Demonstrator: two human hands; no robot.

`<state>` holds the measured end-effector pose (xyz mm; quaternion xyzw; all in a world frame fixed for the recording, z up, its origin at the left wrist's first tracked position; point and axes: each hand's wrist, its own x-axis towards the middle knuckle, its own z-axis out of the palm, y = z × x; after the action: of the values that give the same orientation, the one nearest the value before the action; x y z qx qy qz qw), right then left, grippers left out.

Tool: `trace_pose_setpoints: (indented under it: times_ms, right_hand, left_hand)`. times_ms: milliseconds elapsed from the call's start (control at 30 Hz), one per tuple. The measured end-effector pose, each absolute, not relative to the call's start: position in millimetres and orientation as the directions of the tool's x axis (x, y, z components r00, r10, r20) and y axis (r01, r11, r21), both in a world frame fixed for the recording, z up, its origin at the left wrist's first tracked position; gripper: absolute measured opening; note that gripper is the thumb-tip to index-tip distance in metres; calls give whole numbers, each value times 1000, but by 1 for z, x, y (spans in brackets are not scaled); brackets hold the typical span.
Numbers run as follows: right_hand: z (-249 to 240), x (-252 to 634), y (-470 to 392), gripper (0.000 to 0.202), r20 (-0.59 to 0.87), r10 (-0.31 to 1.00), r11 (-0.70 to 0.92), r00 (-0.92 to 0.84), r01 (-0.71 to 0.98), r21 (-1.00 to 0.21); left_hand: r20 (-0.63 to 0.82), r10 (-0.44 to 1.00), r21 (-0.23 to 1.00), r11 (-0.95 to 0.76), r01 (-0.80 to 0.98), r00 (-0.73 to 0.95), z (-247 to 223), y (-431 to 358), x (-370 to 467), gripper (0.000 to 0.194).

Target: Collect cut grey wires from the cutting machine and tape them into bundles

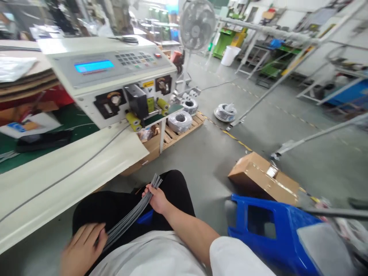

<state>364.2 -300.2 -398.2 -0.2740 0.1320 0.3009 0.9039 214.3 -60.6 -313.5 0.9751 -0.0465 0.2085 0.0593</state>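
A bundle of grey cables (126, 222) lies slantwise over my lap, its cut ends fanning slightly at the top. My right hand (156, 198) is closed round the bundle just below those ends. At the lower left, my left hand (84, 243) is a little blurred, its fingers stretched out and the thumb beside the cables' lower part. Whether it touches them I cannot tell. Ahead stands a wire cutting machine (106, 73) with a lit blue display and yellow-green rollers. A single grey cable (77, 165) runs from the rollers down across a cream-coloured chute (109, 153).
Coils of grey cable (180, 121) rest on a wooden pallet (184, 134) past the machine. To my right are a cardboard box (258, 176) and a blue plastic chair (261, 203). A fan (197, 27) stands behind, and a metal frame (276, 73) slants across the floor.
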Motion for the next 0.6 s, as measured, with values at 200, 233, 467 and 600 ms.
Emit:
trace_pose_setpoints:
  times_ms: [200, 233, 467, 600]
  right_hand:
    - [-392, 364, -303, 33, -431, 441, 601, 787, -616, -510]
    - [-391, 363, -303, 34, -435, 440, 590, 785, -619, -519]
    - [-393, 355, -301, 42, -452, 439, 589, 777, -628, -508]
    - [-399, 361, -302, 43, -445, 436, 606, 782, -621, -497]
  left_hand:
    - [642, -87, -14, -995, -102, 762, -222, -99, 306, 27]
    - [642, -34, 12, -998, -55, 766, -209, -99, 321, 31]
    - [588, 147, 66, -989, 135, 795, -183, -88, 376, 65]
    - [552, 218, 207, -971, 121, 805, -189, -85, 372, 68]
